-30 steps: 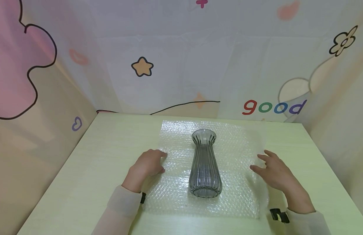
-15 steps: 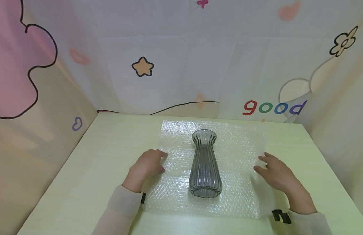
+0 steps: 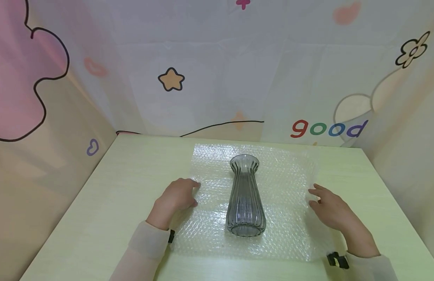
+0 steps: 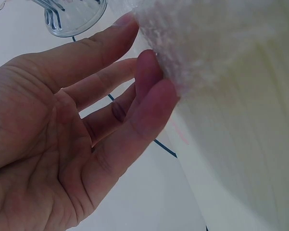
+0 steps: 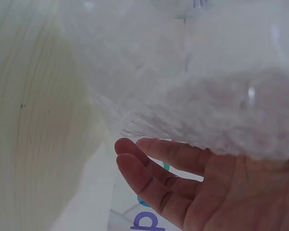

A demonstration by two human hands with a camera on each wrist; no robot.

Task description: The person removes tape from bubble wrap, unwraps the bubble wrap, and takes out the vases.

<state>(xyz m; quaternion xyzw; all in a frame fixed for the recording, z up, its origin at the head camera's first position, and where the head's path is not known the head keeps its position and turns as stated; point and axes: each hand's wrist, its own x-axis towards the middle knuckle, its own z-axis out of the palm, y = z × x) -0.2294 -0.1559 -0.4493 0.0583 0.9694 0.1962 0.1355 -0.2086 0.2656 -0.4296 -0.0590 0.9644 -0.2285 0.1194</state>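
A grey ribbed glass vase (image 3: pixel 245 199) lies on its side on a sheet of bubble wrap (image 3: pixel 283 234), its mouth toward the back wall and its base toward me. At the sheet's left edge is my left hand (image 3: pixel 176 195), thumb and fingers bent loosely and apart. In the left wrist view its fingertips (image 4: pixel 156 103) meet the bubble wrap's edge. My right hand (image 3: pixel 329 207) is at the opposite edge, thumb apart from the fingers. The right wrist view has its fingers (image 5: pixel 144 180) right by the edge, while the bubble wrap covers the thumb.
The sheet lies on a pale green-yellow table (image 3: pixel 132 164). Printed cloth walls enclose the back and both sides, with a star (image 3: pixel 171 79) and the word "good" (image 3: pixel 329 128) on the back one. A black band (image 3: pixel 337 260) sits by the right sleeve.
My right hand has shifted slightly outward to the right and a little toward me, with the sheet's right edge shifting near it. The left hand and the vase have stayed put.
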